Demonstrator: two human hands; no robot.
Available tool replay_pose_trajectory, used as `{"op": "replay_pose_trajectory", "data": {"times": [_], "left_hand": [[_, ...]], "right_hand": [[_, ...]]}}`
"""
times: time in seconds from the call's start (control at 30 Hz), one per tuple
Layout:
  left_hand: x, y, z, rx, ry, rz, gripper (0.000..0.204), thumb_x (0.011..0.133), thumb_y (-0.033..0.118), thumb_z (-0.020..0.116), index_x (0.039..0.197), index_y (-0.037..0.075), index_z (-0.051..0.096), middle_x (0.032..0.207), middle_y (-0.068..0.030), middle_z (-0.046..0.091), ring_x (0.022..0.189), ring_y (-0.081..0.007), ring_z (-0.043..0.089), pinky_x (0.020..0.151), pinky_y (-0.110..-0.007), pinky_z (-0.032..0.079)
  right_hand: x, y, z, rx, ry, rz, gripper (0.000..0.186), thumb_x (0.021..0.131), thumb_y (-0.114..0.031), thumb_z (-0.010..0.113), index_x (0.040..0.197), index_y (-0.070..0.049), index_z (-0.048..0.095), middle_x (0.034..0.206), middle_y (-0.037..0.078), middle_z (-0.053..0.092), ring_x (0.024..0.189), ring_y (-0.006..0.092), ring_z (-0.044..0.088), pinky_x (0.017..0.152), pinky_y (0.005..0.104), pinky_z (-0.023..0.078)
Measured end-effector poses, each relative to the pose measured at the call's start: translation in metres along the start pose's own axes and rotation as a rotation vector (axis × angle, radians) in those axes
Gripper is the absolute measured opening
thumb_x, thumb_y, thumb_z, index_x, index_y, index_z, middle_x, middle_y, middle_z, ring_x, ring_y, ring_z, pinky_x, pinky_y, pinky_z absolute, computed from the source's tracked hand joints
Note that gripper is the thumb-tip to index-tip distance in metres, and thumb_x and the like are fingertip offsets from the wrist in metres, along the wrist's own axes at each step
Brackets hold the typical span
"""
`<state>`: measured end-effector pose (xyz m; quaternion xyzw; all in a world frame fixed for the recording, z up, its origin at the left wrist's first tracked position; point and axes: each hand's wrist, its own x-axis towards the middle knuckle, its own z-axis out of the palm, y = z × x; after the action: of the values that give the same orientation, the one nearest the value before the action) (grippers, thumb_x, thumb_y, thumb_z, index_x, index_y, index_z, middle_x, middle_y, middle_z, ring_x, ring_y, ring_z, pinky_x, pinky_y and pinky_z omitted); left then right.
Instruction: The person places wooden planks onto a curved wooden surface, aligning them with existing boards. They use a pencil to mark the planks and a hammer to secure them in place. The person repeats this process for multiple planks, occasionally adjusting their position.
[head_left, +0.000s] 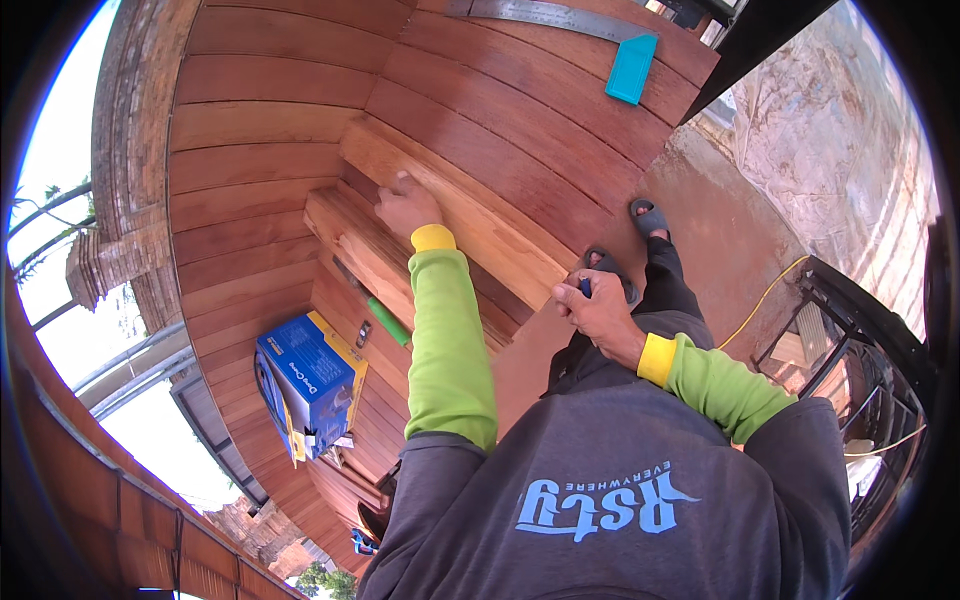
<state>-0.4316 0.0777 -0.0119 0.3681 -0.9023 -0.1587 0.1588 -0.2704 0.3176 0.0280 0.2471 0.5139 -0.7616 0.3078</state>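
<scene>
My left hand is on a long light-brown wooden board, fingers bent at its edge. A second board lies parallel to it, with a dark gap between. My right hand is closed around a small dark-blue object near the board's lower end, its shape mostly hidden by the fingers. A green-handled tool with a metal blade lies below the second board.
A square with a turquoise handle lies on reddish planking. A blue-and-yellow box stands at lower left. My sandalled feet are on a reddish floor. A yellow cable runs toward a black metal railing.
</scene>
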Motion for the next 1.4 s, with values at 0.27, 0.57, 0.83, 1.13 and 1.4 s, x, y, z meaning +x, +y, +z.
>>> {"op": "replay_pose_trajectory", "data": {"times": [0.27,0.57,0.83,1.13,1.4], "left_hand": [[0.004,-0.008,0.004,-0.026,-0.011,0.025,0.051,0.086,0.039,0.055,0.104,-0.009,0.058,0.097,-0.0315,0.055,0.088,-0.0466,0.055,0.08,-0.051,0.044],[0.006,-0.014,0.009,-0.041,0.022,0.039,0.052,0.085,0.04,0.055,0.102,-0.009,0.059,0.095,-0.0319,0.055,0.087,-0.0465,0.055,0.078,-0.052,0.044],[0.004,-0.01,0.007,-0.04,0.023,0.041,0.051,0.085,0.038,0.056,0.103,-0.01,0.059,0.097,-0.0316,0.055,0.087,-0.0459,0.056,0.078,-0.051,0.044],[0.006,-0.013,0.01,-0.053,0.029,0.045,0.052,0.085,0.038,0.056,0.105,-0.01,0.058,0.099,-0.0311,0.055,0.088,-0.0454,0.056,0.079,-0.051,0.044],[0.002,-0.011,0.008,-0.024,0.039,0.045,0.052,0.086,0.039,0.054,0.106,-0.008,0.058,0.097,-0.0304,0.055,0.088,-0.045,0.056,0.078,-0.051,0.045]], "right_hand": [[0.0,0.003,0.004,0.013,0.023,0.038,0.019,0.086,-0.013,0.064,0.073,0.001,0.062,0.059,0.002,0.057,0.052,0.0068,0.048,0.047,0.0246,0.036],[0.001,0.002,0.004,-0.045,0.055,0.074,0.02,0.086,-0.013,0.064,0.074,0.002,0.063,0.058,0.004,0.059,0.051,0.008,0.05,0.046,0.0252,0.038],[-0.001,-0.002,0.006,-0.03,0.074,0.103,0.023,0.086,-0.014,0.064,0.069,0.001,0.062,0.057,0.004,0.058,0.05,0.0084,0.049,0.046,0.0263,0.038],[0.002,0.002,0.008,-0.082,0.089,0.077,0.027,0.087,-0.015,0.061,0.066,0.001,0.061,0.055,0.004,0.057,0.049,0.0095,0.049,0.046,0.0277,0.038],[0.004,0.004,0.007,-0.138,0.078,0.056,0.026,0.087,-0.016,0.061,0.068,0.001,0.062,0.057,0.005,0.058,0.05,0.0108,0.051,0.048,0.0292,0.04]]}}
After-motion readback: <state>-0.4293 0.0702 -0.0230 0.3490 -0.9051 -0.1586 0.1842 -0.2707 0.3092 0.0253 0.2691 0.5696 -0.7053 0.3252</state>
